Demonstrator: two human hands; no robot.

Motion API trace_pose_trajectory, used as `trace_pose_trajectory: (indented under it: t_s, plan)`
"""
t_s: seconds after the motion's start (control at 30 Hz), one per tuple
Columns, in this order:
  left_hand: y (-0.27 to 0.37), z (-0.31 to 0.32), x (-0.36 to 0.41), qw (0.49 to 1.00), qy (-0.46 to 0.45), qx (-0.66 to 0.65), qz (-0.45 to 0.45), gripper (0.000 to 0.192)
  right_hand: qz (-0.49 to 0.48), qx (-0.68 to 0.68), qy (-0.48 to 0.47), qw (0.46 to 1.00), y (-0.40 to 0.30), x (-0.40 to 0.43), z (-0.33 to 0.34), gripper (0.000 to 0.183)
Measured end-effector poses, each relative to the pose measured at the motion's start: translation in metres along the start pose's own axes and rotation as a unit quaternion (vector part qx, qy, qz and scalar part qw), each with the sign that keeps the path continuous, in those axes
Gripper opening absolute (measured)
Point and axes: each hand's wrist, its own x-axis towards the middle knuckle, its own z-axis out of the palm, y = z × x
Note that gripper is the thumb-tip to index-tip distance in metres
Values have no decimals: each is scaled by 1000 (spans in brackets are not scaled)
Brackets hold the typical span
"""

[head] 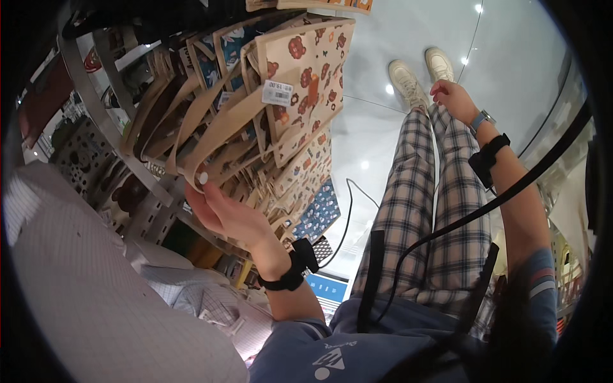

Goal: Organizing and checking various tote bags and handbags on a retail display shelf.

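My left hand (230, 213) is at the looped tan handle (230, 129) of a fabric tote bag, with thumb and fingers closed on the strap beside the round white end (203, 178) of a display hook. The front tote bag (330, 72) is beige with brown bears and bears a white price tag (277, 93). Behind it hang several more totes, some with blue print. My right hand (452, 98) hangs above the shoes, away from the bags, its fingers loosely curled and nothing visible in them. Both wrists wear black straps.
More patterned bags hang lower, among them a blue one (320, 210). A metal rack upright (115, 119) stands left. Pale checked fabric (96, 287) fills the lower left. A black cable (479, 215) crosses my legs, and a thin cord loops over the glossy tile floor (368, 124).
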Motion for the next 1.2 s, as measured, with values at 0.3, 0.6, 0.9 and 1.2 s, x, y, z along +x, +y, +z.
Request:
trace_pose_trajectory:
  t_s: [0.3,0.6,0.9,1.2]
  plan:
    - [4,4,1,998,2,64,-11,35,35,-135,-3,990,25,-16,2,18]
    - [1,2,-8,989,93,83,78,24,62,-214,14,975,60,-25,-87,18]
    - [10,6,-8,983,39,172,43,26,45,-170,31,984,40,-15,-97,18]
    - [16,14,4,995,61,83,11,38,70,-111,-19,991,18,0,-42,18]
